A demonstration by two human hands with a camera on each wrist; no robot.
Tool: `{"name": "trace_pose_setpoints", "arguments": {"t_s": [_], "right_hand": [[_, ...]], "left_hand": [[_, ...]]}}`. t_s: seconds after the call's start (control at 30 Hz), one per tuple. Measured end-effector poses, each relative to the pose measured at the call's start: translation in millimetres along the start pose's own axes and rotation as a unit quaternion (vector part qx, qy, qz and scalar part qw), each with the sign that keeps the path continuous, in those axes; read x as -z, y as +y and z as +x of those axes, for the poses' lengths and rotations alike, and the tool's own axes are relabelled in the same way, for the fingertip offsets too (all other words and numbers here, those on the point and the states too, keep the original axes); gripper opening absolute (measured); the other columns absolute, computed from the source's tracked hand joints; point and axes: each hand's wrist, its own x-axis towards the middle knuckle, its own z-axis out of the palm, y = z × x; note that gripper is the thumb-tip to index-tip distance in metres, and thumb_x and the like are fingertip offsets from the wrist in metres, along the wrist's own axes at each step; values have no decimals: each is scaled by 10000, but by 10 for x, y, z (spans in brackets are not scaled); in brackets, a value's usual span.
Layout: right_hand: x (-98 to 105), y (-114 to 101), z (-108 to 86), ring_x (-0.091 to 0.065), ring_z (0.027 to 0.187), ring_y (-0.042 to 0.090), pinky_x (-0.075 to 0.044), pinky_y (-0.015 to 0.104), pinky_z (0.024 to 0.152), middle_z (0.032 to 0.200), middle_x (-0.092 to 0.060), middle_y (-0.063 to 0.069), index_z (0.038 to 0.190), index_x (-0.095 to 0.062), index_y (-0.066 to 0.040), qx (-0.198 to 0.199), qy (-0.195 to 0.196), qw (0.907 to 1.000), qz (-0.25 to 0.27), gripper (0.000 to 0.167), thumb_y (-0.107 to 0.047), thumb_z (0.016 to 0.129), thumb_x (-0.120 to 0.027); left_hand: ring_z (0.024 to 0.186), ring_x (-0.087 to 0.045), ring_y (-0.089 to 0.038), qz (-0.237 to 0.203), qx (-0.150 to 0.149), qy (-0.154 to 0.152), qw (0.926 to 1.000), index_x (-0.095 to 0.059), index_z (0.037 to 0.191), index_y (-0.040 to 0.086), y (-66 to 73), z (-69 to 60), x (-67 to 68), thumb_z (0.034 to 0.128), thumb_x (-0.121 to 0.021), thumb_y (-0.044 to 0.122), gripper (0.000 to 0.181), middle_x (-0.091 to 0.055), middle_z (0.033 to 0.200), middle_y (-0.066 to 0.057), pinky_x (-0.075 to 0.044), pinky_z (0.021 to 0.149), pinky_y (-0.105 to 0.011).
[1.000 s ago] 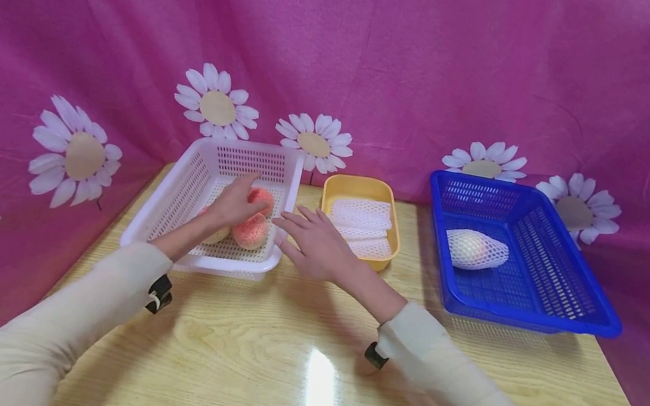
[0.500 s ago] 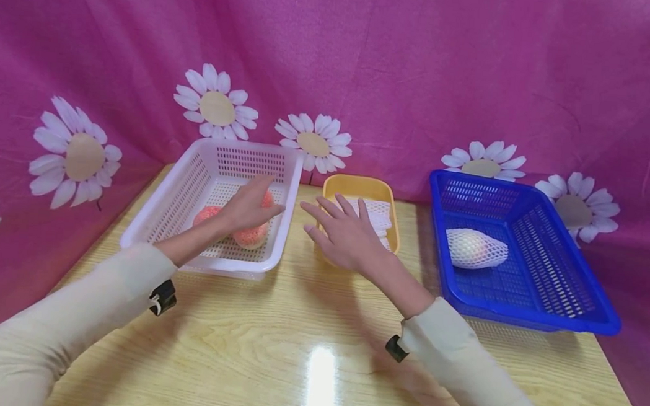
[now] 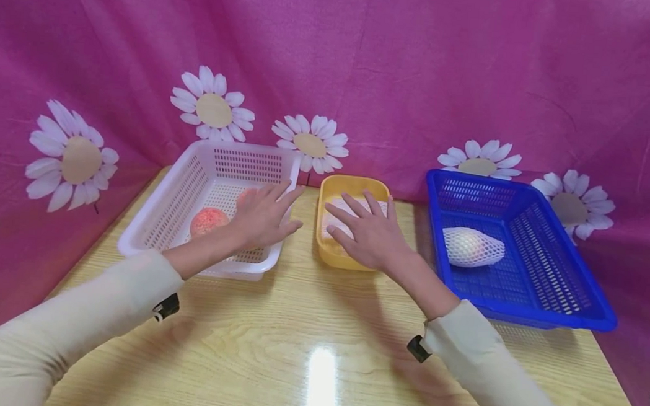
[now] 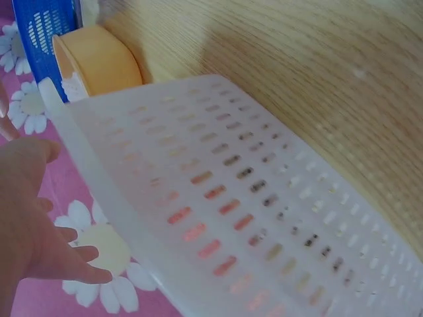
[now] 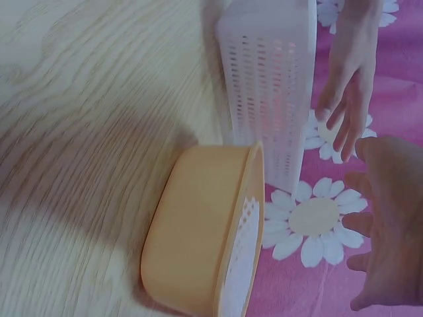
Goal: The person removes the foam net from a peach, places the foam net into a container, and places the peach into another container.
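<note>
My left hand (image 3: pixel 262 219) hovers over the right side of the white basket (image 3: pixel 168 203), its fingers spread and holding nothing. Below it, a peach (image 3: pixel 209 221) lies in plain sight, and another peach (image 3: pixel 244 196) is partly covered by the hand. Spread fingers also mark my right hand (image 3: pixel 377 236), held empty above the yellow container (image 3: pixel 344 258). White foam fruit nets (image 3: pixel 332 222) lie inside that container, largely hidden by the hand. In the right wrist view the right hand (image 5: pixel 396 218) is above the container's rim, apart from it.
A blue basket (image 3: pixel 553 313) stands on the right, with one peach in a white foam net (image 3: pixel 472 248) at its left side. All of it rests on a wooden table (image 3: pixel 249 347). A pink flowered cloth (image 3: pixel 400 77) hangs behind.
My left hand has moved right and lifted a little, uncovering the left peach. My right hand has gone right, from beside the white basket to over the yellow container.
</note>
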Motion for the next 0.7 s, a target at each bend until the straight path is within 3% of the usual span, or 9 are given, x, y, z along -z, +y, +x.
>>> {"name": "trace_pose_setpoints", "arguments": {"t_s": [0.47,0.7], "right_hand": [[88,290,-196,-123,1481,428,-10,738,1099,1618,-286,61,1544,-394,-323,-336,-109,9994,16,546,-524,1037,-410],[102,438,-290,-99,1479,445,10,754,1084,1621,-273,84,1559,-361,-321,-439,-404,9982,0,562,-535,1040,-393]], "left_hand": [[1422,-278,-427,-471,-133,-75,9988,-244,1597,189,265,77,139,1002,-541,448,714,-206,1623,-175,-231,1142,-596],[1460,-198,-417,-461,-202,-321,9982,-224,1605,198,440,93,224,1005,-522,478,726,-177,1637,-154,-145,1170,-598]]}}
